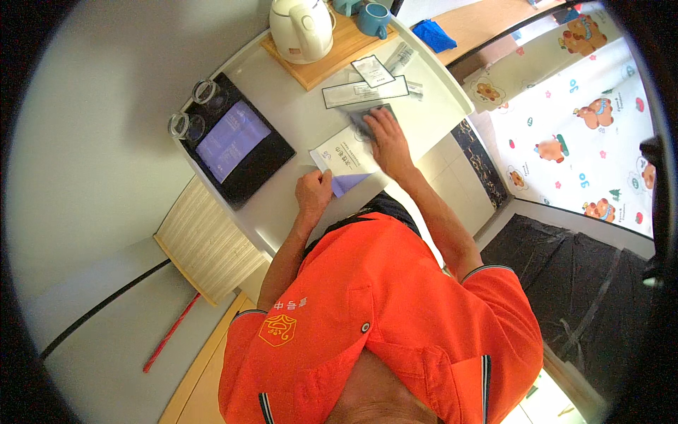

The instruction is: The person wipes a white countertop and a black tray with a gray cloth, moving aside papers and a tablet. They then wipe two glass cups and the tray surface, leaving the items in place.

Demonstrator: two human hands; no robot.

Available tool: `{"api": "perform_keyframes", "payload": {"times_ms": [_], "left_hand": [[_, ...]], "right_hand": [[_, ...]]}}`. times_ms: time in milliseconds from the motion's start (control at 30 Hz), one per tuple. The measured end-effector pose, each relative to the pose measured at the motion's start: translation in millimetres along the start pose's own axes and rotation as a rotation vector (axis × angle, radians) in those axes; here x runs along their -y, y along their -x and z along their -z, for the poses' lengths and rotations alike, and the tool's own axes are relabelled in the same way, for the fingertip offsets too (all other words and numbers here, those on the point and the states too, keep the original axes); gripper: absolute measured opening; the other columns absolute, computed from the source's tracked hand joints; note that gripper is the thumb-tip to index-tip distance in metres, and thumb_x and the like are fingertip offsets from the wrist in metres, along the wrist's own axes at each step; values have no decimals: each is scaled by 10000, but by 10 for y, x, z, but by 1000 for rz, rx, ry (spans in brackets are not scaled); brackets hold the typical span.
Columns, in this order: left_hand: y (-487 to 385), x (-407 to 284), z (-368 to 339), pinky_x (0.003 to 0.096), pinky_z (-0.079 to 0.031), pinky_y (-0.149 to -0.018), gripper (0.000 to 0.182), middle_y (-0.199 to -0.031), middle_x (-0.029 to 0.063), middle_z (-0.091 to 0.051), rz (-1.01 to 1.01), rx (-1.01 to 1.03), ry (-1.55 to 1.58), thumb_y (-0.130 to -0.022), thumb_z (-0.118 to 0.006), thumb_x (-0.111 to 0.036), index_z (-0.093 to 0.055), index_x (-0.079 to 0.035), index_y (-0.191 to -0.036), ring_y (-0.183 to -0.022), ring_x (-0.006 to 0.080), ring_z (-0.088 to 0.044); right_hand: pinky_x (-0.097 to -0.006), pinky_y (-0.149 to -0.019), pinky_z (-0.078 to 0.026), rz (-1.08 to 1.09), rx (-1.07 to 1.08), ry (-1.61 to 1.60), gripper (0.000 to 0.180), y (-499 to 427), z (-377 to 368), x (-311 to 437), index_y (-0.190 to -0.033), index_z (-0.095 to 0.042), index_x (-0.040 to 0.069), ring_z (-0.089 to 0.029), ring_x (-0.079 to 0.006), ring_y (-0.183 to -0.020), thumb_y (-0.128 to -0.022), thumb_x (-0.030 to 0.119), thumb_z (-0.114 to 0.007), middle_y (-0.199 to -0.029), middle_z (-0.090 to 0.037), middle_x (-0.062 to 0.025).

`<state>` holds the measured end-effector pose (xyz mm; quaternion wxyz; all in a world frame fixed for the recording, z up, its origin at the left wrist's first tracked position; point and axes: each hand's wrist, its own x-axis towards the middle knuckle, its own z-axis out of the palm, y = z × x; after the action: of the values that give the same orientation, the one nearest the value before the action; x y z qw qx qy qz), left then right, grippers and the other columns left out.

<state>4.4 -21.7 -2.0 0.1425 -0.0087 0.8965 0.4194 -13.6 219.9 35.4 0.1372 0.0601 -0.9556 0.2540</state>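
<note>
A flat white packet with a purple folded corner (340,151) lies near the front edge of the pale tabletop (296,114) and bears writing. At its near left corner, my left hand (313,192) is closed, with thumb and finger pinching the edge. My right hand (391,142) reaches over the packet's right end, fingers bent over a blurred dark flat item (365,119). Whether those fingers grip the item cannot be made out. Just beyond lie a long clear sachet with a dark border (339,97) and a smaller white sachet (373,71).
To the left, a black tray (254,167) carries a purple packet (233,139) and two glass cups (204,91). Behind stands a white electric kettle (302,32) on a bamboo board (312,77), beside a blue mug (374,21). A patterned curtain (577,127) hangs at the right.
</note>
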Motion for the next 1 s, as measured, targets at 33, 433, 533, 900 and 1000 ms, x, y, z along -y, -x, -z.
{"api": "perform_keyframes", "payload": {"times_ms": [33,433,533,900,1000], "left_hand": [[7,5,5,523,-473,-601,394,-685,261,-634,-31,-20,-35,-913,-665,-294,-662,40,-704,-629,451,-645],[-53,81,-21,520,-485,-609,402,-699,253,-651,8,29,-45,-921,-674,-321,-679,28,-722,-650,455,-655],[-60,95,-31,514,-481,-602,417,-691,251,-646,-20,24,-16,-925,-670,-329,-665,28,-708,-638,447,-652],[-22,-8,57,493,-487,-600,436,-637,221,-644,12,64,-3,-941,-658,-329,-659,34,-700,-582,405,-640],[12,-48,100,467,-492,-591,424,-617,210,-641,-53,44,-9,-947,-657,-308,-653,43,-709,-565,365,-649]], "right_hand": [[-483,-1196,-378,105,-5,-23,604,88,17,82,-1376,-584,50,-449,-423,-1412,-787,-34,-682,-1463,-533,-184],[-503,-1197,-357,9,55,-4,662,556,0,-213,-1436,-567,96,-418,-409,-1445,-792,-11,-675,-1516,-500,-176],[-493,-1205,-352,-155,3,11,642,454,96,-322,-1430,-566,83,-412,-416,-1448,-807,-15,-688,-1504,-508,-173],[-519,-1175,-375,183,91,-42,533,222,-353,272,-1347,-621,86,-465,-404,-1401,-819,12,-635,-1464,-544,-172],[-502,-1177,-376,90,44,-41,571,148,-301,6,-1368,-616,95,-462,-406,-1401,-811,-26,-633,-1484,-535,-155]]}}
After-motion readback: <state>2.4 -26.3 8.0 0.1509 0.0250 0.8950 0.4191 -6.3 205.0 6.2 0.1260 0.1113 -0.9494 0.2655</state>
